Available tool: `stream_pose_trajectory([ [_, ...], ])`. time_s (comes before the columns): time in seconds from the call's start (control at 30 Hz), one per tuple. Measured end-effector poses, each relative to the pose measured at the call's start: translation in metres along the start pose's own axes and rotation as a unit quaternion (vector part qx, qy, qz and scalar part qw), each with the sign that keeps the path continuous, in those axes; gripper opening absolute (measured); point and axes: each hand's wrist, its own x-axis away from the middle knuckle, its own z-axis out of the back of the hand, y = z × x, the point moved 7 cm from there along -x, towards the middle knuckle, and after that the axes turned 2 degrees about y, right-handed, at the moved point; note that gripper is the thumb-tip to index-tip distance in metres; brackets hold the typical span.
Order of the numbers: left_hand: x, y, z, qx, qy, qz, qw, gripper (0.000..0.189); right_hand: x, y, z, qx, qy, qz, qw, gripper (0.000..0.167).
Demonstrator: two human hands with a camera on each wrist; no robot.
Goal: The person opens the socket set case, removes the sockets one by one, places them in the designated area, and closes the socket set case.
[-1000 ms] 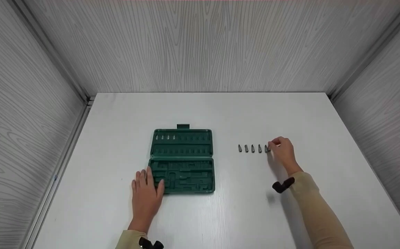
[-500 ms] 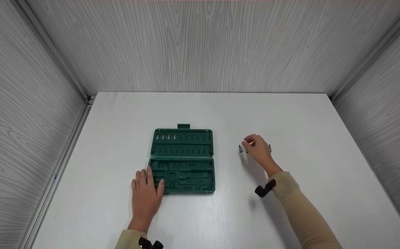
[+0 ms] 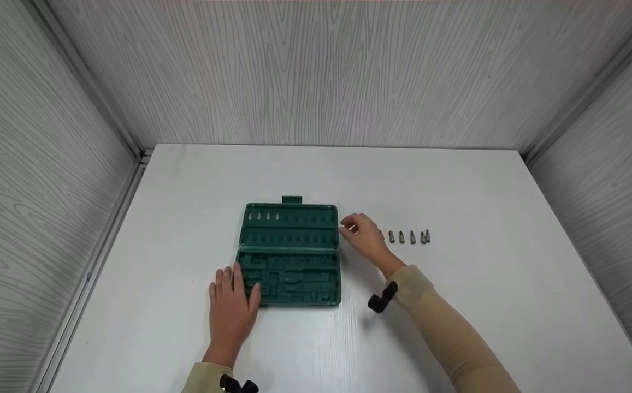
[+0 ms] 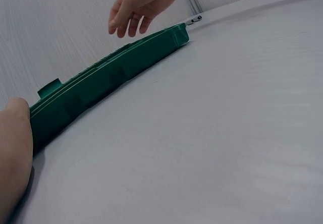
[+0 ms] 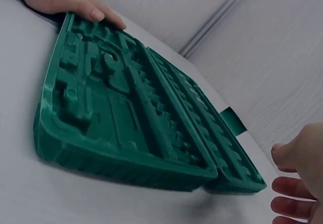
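Observation:
An open green plastic bit case (image 3: 288,277) lies flat on the white table, with several silvery bits (image 3: 267,216) seated in the upper left row of its far half. My left hand (image 3: 231,308) rests along the case's near left side, fingers extended and thumb over the edge. At the far half's right edge is my right hand (image 3: 365,237), raised above the table in the left wrist view, its thumb and index finger bent toward each other. Whether a bit sits between those fingertips I cannot tell. Several screwdriver bits (image 3: 412,237) stand in a row right of this hand.
A latch tab (image 3: 292,200) sticks out from the case's far edge. Grey wood-grain panels (image 3: 316,71) enclose the table (image 3: 458,180) at the back and both sides. Dark wrist cameras (image 3: 383,297) are strapped over the tan sleeves.
My right hand has travelled left from the right end of the bit row to the case's right edge, uncovering the bits it passed. My left hand has stayed in place.

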Motion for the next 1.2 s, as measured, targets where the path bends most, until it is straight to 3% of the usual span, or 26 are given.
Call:
stream_pose_trajectory([
  [0.13, 0.001, 0.002, 0.0, 0.002, 0.005, -0.003, 1.0, 0.071, -0.008, -0.019, -0.016, 0.006, -0.012, 0.037, 0.9992, 0.018],
  [0.43, 0.003, 0.004, -0.003, 0.002, 0.001, 0.004, 1.0, 0.072, -0.033, -0.045, -0.058, 0.02, -0.055, 0.06, 0.9965, 0.024],
  [0.63, 0.003, 0.005, -0.007, 0.006, -0.004, 0.003, 1.0, 0.072, -0.049, -0.05, -0.082, 0.017, -0.069, 0.036, 0.9968, 0.026],
  [0.87, 0.002, 0.004, -0.002, 0.0, 0.002, 0.003, 1.0, 0.07, -0.068, -0.062, -0.1, 0.057, -0.06, 0.021, 0.9964, 0.029],
  [1.2, 0.002, 0.002, -0.003, -0.005, -0.001, 0.003, 1.0, 0.071, -0.079, -0.062, -0.119, 0.095, -0.069, -0.039, 0.9923, 0.033],
])
